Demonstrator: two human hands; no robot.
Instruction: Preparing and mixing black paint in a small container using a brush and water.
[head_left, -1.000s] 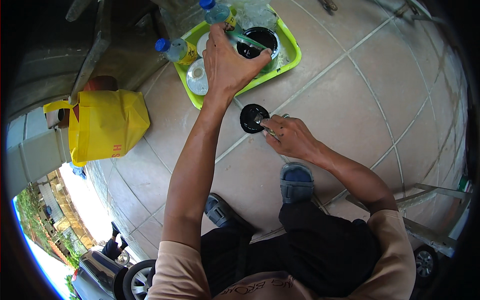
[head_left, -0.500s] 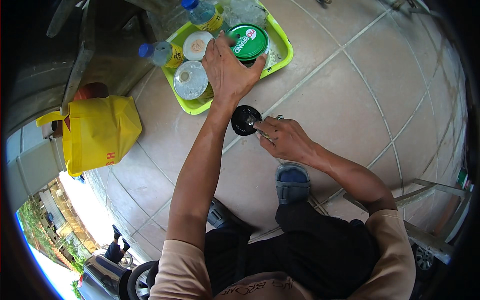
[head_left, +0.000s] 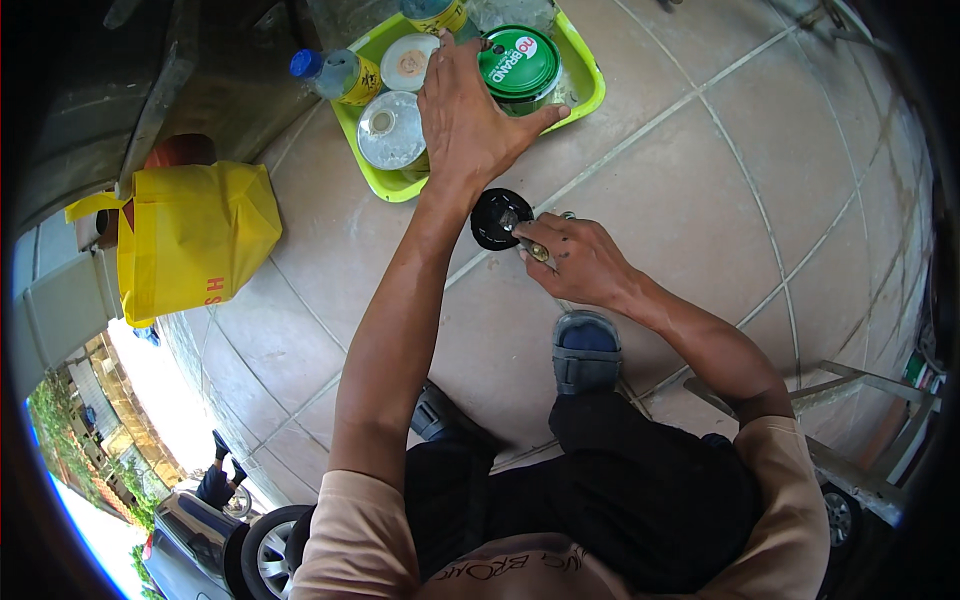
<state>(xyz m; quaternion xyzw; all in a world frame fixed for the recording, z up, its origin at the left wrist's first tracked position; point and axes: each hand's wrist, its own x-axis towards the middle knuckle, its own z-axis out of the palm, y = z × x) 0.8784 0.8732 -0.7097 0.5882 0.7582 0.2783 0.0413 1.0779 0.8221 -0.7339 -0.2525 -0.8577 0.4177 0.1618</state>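
Observation:
My left hand [head_left: 472,128] reaches over a lime-green tray [head_left: 592,98], its thumb stretched out from the fingers. Beside it stands a tin with a green lid [head_left: 518,65]. The fingers reach along the tin's left side; whether they touch it I cannot tell. A small round black dish [head_left: 490,232] rests on the tiled floor below the tray. My right hand [head_left: 582,262] is closed on a small tool with a metal blade [head_left: 508,219], whose tip is inside the dish. The fingers hide most of the tool's handle, so its exact kind is unclear.
The tray also holds two white-topped tubs [head_left: 390,130], a blue-capped bottle [head_left: 335,75], another bottle and clear plastic. A yellow bag [head_left: 200,240] stands at the left. A metal frame [head_left: 850,430] is at the right, and my sandalled feet [head_left: 586,355] are below the dish.
The whole view has shifted a little, so the tray and dish sit higher in it. My left thumb has swung outward from the tin. The right hand keeps the tool in the dish.

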